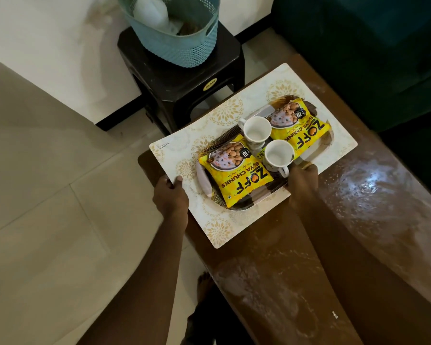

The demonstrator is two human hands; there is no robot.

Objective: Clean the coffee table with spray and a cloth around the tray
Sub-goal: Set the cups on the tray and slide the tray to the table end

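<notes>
The brown coffee table [259,257] shows pale streaks beside the tray [224,115], which lies at its far end. The left hand [171,195] pinches the tray's left edge, thumb on top. The right hand [302,181] meets the opposite edge, fingers hidden, grip unclear. Probably both hold it to free the wood beneath.

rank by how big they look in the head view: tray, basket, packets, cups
1. tray
2. basket, though the frame cuts off its top
3. packets, the two look alike
4. cups, the two look alike
</notes>
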